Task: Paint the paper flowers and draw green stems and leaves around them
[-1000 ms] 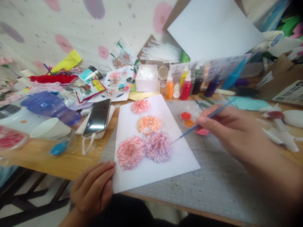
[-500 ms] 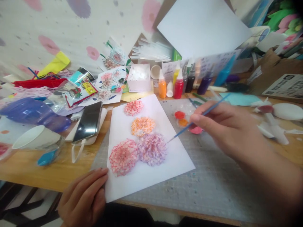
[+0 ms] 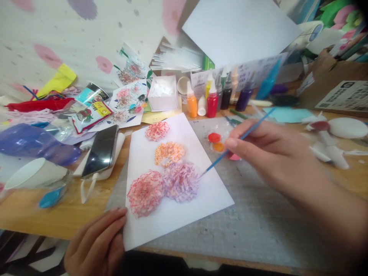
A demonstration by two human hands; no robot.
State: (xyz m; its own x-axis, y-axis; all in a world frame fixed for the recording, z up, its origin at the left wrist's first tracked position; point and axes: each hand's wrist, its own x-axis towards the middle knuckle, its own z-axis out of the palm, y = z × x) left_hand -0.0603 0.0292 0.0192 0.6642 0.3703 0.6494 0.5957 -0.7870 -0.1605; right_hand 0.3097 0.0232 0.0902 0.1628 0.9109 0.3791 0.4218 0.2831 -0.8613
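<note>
My right hand [image 3: 267, 153] pinches the brush [image 3: 230, 150] at the purple flower [image 3: 180, 181], four flowers already dabbed on the sheet [image 3: 184, 214], which my flat, unclenched left hand [image 3: 96, 245] steadies

Wooden table [image 3: 66, 214], grey mat [image 3: 258, 226], phone [image 3: 100, 151], paint bottles [image 3: 212, 101]

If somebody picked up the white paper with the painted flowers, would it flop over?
Probably, yes: the white paper looks like a thin single sheet lying flat, so it would likely bend. It seems light; the left hand rests at its corner. The flowers may be wet and smear.
</note>
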